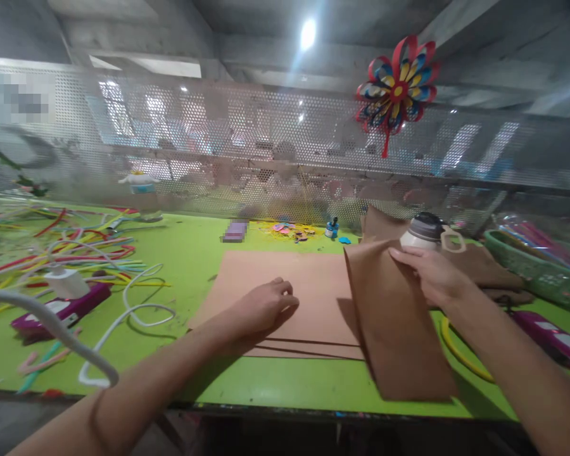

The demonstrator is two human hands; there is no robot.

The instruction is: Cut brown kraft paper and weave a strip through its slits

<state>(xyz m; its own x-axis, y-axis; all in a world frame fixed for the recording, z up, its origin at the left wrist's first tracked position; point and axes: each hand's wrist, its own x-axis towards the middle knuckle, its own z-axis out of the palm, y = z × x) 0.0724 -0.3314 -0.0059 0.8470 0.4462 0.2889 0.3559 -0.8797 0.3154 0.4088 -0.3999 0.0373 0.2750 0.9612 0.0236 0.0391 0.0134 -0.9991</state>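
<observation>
A stack of light brown paper sheets lies flat on the green table, its front edges slightly offset. My left hand is on the stack near its middle, fingers loosely curled, thumb apart and nothing held. At the stack's right side, my right hand pinches the upper edge of a darker brown paper sheet. This sheet is bent or folded and raised at a tilt, its lower end close to the table's front edge. It covers the right end of the stack. The fingers behind it are hidden.
Behind my right hand stand a dark-lidded bottle and more brown paper. A green basket is far right. Left are a purple power strip, white cable and colourful strips. A small blue bottle stands near the mesh partition.
</observation>
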